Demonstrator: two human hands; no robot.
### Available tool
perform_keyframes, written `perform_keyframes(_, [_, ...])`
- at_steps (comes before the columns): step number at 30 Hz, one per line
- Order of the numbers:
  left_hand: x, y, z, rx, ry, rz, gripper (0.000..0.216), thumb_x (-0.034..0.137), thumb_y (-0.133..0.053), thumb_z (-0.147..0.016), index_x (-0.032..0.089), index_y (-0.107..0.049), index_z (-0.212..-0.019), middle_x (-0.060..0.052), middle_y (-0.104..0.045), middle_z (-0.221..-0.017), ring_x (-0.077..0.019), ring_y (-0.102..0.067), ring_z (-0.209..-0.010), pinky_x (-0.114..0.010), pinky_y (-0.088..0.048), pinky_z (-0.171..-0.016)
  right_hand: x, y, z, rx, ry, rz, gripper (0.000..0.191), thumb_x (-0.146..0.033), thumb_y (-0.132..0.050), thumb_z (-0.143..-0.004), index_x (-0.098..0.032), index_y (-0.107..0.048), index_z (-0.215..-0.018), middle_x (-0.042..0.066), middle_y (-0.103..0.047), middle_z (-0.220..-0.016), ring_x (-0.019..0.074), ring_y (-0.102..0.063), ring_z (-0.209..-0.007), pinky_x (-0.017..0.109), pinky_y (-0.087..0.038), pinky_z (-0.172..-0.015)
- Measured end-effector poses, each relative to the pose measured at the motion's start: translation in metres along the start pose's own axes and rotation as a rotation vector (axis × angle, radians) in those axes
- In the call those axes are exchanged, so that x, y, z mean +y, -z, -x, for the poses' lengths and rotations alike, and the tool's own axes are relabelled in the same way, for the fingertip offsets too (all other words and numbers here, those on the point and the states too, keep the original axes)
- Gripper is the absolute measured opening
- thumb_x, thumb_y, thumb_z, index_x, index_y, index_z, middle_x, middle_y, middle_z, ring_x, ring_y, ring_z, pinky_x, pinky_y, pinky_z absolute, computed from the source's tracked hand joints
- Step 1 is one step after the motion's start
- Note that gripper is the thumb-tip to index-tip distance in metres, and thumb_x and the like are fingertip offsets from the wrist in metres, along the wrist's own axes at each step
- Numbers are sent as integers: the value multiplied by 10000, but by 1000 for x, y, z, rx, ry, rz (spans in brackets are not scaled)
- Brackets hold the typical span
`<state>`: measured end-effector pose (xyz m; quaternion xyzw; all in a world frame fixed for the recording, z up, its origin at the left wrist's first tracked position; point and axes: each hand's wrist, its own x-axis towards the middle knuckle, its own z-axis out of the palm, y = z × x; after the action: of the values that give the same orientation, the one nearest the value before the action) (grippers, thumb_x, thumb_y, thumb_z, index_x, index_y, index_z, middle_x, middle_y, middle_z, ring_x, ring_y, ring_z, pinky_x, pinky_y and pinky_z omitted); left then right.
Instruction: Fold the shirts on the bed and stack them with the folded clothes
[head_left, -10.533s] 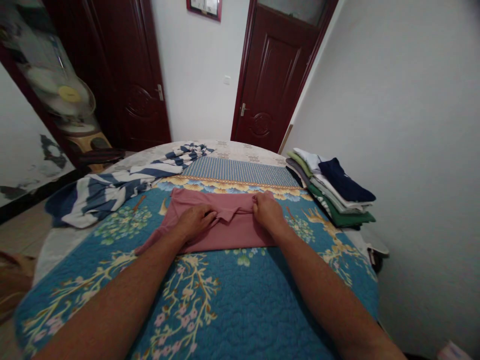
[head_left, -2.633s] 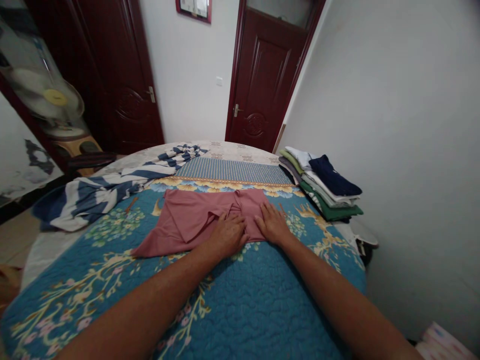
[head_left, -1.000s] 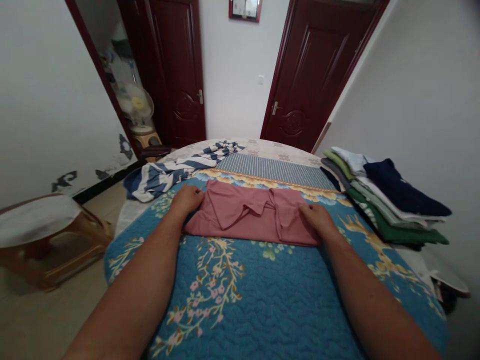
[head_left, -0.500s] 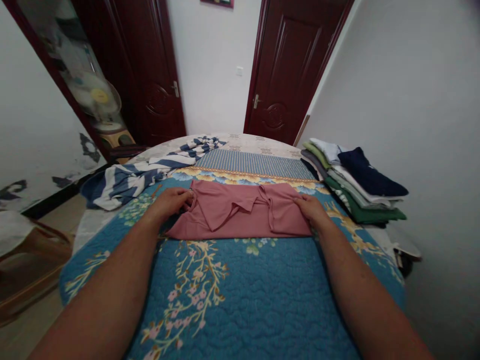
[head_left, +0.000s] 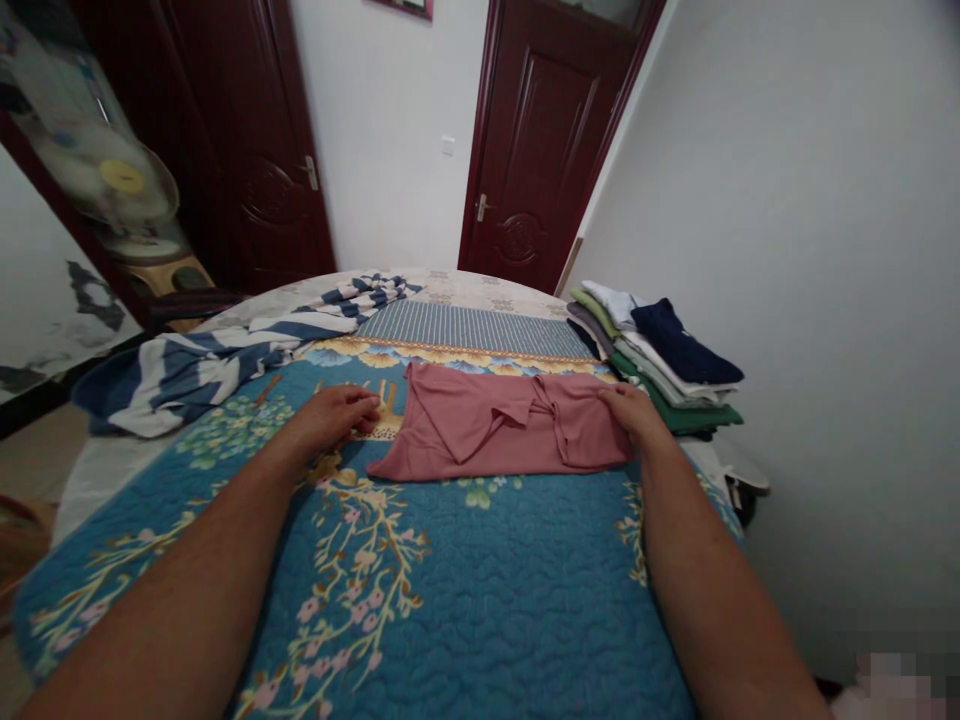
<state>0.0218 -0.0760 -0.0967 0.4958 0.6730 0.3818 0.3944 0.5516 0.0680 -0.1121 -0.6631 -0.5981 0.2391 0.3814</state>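
A pink shirt (head_left: pixel 480 440), folded into a long strip, lies across the blue quilted cover in front of me. Its sleeves are turned inward on top and look a little rumpled. My left hand (head_left: pixel 341 415) is just off the shirt's left end, a small gap between them; its fingers are slightly curled and hold nothing. At the other end, my right hand (head_left: pixel 630 410) pinches the shirt's right edge between thumb and fingers.
The flowered blue quilt (head_left: pixel 525 570) covers most of the round table. A blue and white striped garment (head_left: pixel 217 365) lies crumpled at the left. Folded clothes (head_left: pixel 675 360) are stacked at the right near the wall. A fan (head_left: pixel 120 180) stands beyond the left side.
My left hand has let go of the shirt's left end and moved off it. The right hand keeps its hold on the right edge. The view has turned to the right.
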Motion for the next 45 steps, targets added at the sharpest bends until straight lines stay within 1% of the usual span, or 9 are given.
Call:
perform_keyframes(9, [-5,0,-3,-16,0,21,513,604,-809,-693,186,-749,-984,-86,-773,-849,-185,-666,-657,-232,-435,-489,-104,-6,24,23,265,466,288,-381,-560,-949,-180,-737,-1056,136,-783,-1048,258,-685,-933,322,-489,-834])
perform_keyframes(13, [-8,1,-4,-13,-18,24,542,620,-814,-682,181,-748,-995,-94,-780,-866,-200,-692,-697,-249,-460,-526,-159,-43,58,-25,353,646,355,-354,-492,-1044,-166,-706,-1256,176,-779,-1125,291,-709,-990,362,-492,-894])
perform_keyframes(17, [-8,2,-3,-26,-33,44,568,638,-812,-670,170,-746,-985,-93,-777,-862,-197,-694,-718,-256,-481,-564,-186,-101,103,-151,365,764,401,-325,-453,-1091,-148,-654,-1390,209,-756,-1239,314,-728,-1108,399,-502,-968])
perform_keyframes(20, [-5,2,1,-21,-30,52,551,637,-800,-686,166,-740,-965,-91,-775,-862,-195,-692,-720,-253,-472,-559,-189,-130,133,-287,423,853,374,-314,-505,-1064,-112,-684,-1323,244,-729,-1264,328,-743,-1105,405,-534,-926])
perform_keyframes(22, [-3,2,3,-17,-24,48,540,631,-798,-687,168,-740,-959,-89,-777,-860,-198,-695,-725,-258,-481,-567,-187,-133,149,-331,473,906,375,-330,-527,-1052,-102,-688,-1302,251,-718,-1265,328,-751,-1060,399,-548,-874])
perform_keyframes(29, [-5,1,-1,-3,-27,53,494,602,-818,-670,181,-743,-918,-70,-754,-781,-200,-678,-680,-274,-494,-562,-158,-82,175,-319,610,944,327,-424,-648,-1001,-171,-712,-1199,197,-747,-1187,332,-714,-1087,368,-526,-847])
perform_keyframes(33, [-7,-1,-3,-11,-37,27,451,592,-796,-693,190,-737,-886,-57,-731,-750,-193,-661,-666,-276,-493,-569,-133,-69,175,-333,581,943,227,-341,-627,-1002,-192,-733,-1137,172,-761,-1127,300,-724,-993,340,-493,-778])
perform_keyframes(39, [-8,-1,-6,-12,-43,-28,502,634,-785,-688,191,-750,-922,-76,-757,-824,-197,-680,-692,-270,-488,-564,-137,-93,177,-265,521,789,278,-374,-495,-1086,-213,-722,-1084,126,-781,-1046,258,-713,-904,326,-458,-758])
perform_keyframes(45, [-14,0,-9,-14,-84,-59,462,617,-789,-691,208,-762,-904,-60,-748,-759,-210,-682,-682,-277,-509,-565,-133,-107,179,-328,719,697,195,-338,-595,-1034,-205,-712,-1118,132,-755,-1118,282,-650,-1077,351,-449,-916])
